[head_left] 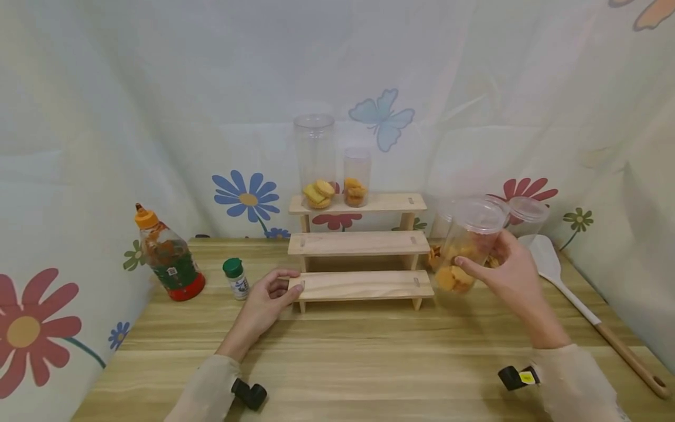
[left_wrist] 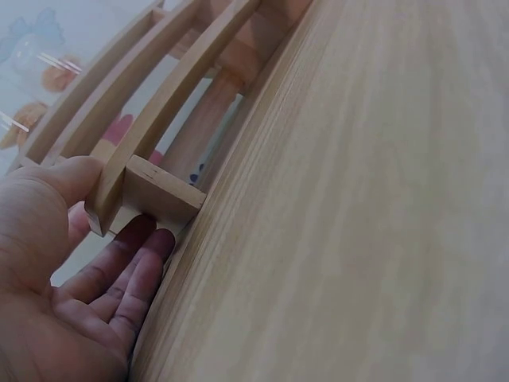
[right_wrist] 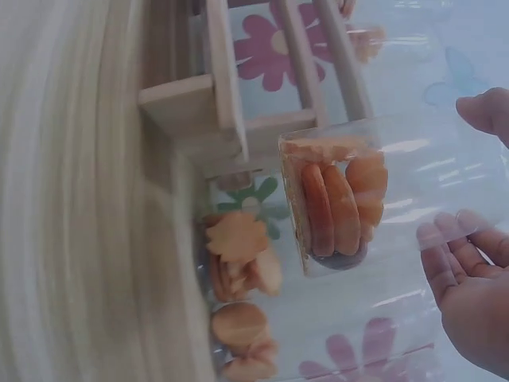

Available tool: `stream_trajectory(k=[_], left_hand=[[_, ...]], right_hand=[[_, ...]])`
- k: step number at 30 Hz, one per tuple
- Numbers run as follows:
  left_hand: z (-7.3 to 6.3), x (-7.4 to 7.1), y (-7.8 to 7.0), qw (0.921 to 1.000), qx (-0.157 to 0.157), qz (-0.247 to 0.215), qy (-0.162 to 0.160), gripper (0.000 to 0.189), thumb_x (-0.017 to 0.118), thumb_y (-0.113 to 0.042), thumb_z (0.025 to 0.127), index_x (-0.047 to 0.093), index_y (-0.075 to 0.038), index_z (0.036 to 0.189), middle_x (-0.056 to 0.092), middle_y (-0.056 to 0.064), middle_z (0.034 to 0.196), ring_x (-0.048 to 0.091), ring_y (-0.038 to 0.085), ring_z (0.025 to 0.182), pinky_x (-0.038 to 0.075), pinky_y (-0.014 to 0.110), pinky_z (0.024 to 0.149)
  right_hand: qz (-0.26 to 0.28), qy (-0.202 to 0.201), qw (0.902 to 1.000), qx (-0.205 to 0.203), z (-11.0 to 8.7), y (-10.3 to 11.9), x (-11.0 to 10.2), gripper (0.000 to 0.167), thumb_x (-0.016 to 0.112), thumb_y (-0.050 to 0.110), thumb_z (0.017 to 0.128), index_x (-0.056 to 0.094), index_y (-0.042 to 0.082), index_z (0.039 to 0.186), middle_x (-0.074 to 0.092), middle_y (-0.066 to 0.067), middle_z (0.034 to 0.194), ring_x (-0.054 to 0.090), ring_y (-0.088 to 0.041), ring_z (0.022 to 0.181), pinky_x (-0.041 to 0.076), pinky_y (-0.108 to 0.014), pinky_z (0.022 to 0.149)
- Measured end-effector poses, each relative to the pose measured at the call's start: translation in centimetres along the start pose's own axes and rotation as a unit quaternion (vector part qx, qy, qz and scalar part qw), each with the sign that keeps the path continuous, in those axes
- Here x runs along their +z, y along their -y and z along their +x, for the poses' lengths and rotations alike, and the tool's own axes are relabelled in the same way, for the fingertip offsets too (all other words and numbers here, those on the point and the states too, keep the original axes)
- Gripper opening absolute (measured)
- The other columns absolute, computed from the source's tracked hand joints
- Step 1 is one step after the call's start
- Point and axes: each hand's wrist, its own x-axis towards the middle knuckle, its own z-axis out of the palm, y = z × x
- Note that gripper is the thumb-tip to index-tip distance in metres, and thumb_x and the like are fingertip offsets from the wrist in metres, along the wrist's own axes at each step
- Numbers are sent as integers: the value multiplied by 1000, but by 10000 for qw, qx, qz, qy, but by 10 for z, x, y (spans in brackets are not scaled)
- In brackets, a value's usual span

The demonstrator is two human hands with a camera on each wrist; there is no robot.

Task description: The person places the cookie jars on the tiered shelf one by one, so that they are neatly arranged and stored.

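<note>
My right hand (head_left: 514,284) grips a tall clear lidded jar (head_left: 474,225) with round cookies (right_wrist: 338,199) at its bottom. The jar is raised and slightly tilted, just right of the three-step wooden rack (head_left: 361,243). My left hand (head_left: 266,302) holds the left end of the rack's lowest step, thumb at the board and fingers beneath it. On the top step stand a tall clear jar (head_left: 315,149) and a shorter clear jar (head_left: 357,176), both with cookies inside. The middle and lowest steps are bare.
Behind the raised jar, other clear jars (head_left: 527,211) with snacks stand on the table, partly hidden. A white spatula with a wooden handle (head_left: 630,351) lies at the right. A sauce bottle (head_left: 171,258) and a green-capped shaker (head_left: 236,278) stand at the left.
</note>
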Motion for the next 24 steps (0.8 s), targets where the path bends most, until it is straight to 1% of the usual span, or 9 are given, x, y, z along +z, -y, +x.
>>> stream_trajectory(k=[3, 7, 9, 12, 14, 16, 20, 22, 24], left_hand=[[1, 1, 0, 10000, 31, -11, -23, 42, 80, -30, 107, 70, -14, 144, 78, 13, 123, 70, 26, 110, 53, 25, 90], [0, 1, -1, 10000, -10, 36, -45, 41, 80, -31, 107, 70, -16, 144, 78, 12, 124, 70, 25, 112, 53, 25, 91], [-1, 0, -1, 10000, -32, 69, -42, 41, 80, -32, 107, 70, -17, 143, 78, 12, 124, 70, 25, 113, 53, 25, 92], [0, 0, 0, 9999, -33, 113, -24, 40, 79, -33, 107, 70, -17, 143, 78, 12, 124, 70, 25, 112, 53, 26, 93], [0, 0, 2, 9999, -46, 125, -21, 39, 79, -34, 107, 71, -18, 142, 78, 11, 123, 70, 25, 111, 53, 27, 93], [1, 0, 4, 9999, -39, 126, -24, 40, 80, -33, 107, 70, -17, 143, 78, 11, 123, 70, 24, 111, 53, 26, 91], [1, 0, 5, 10000, -14, 84, -17, 43, 80, -31, 107, 69, -14, 145, 78, 12, 125, 70, 24, 111, 53, 25, 89], [1, 0, 3, 10000, -7, 63, -13, 43, 80, -31, 107, 69, -14, 144, 78, 12, 125, 70, 24, 111, 53, 25, 89], [0, -1, 3, 10000, 4, 53, -13, 42, 80, -32, 107, 70, -15, 144, 78, 13, 124, 70, 24, 110, 53, 25, 89]], right_hand=[[65, 18, 10000, -73, 0, 9, -2, 62, 94, 19, 93, 61, 3, 144, 69, -8, 128, 63, 0, 111, 46, -10, 94], [235, 180, 9994, -177, 0, 19, 1, 68, 94, 19, 94, 59, 5, 150, 70, -9, 138, 63, 1, 118, 47, -10, 98], [256, 258, 9991, -205, 2, 25, 1, 71, 94, 21, 94, 57, 8, 154, 70, -9, 143, 62, 1, 123, 46, -10, 100], [286, 333, 9986, -286, 9, 37, 1, 71, 93, 23, 95, 57, 11, 155, 70, -9, 144, 64, -8, 129, 47, -11, 102], [327, 392, 9981, -358, 16, 46, 1, 70, 93, 24, 95, 58, 13, 154, 69, -9, 145, 64, -17, 133, 47, -13, 105], [431, 445, 9971, -446, 26, 55, 1, 65, 93, 22, 95, 61, 10, 149, 69, -8, 143, 64, -24, 135, 47, -14, 106], [515, 497, 9966, -405, 51, 73, 1, 57, 92, 27, 97, 64, 9, 142, 67, -3, 142, 63, -21, 136, 48, -20, 108], [592, 509, 9964, -328, 64, 79, 2, 58, 91, 31, 97, 63, 10, 144, 67, -1, 142, 63, -18, 135, 49, -25, 112], [683, 528, 9957, -339, 77, 83, 5, 61, 90, 35, 98, 62, 14, 148, 66, -1, 143, 63, -15, 135, 49, -31, 116]])
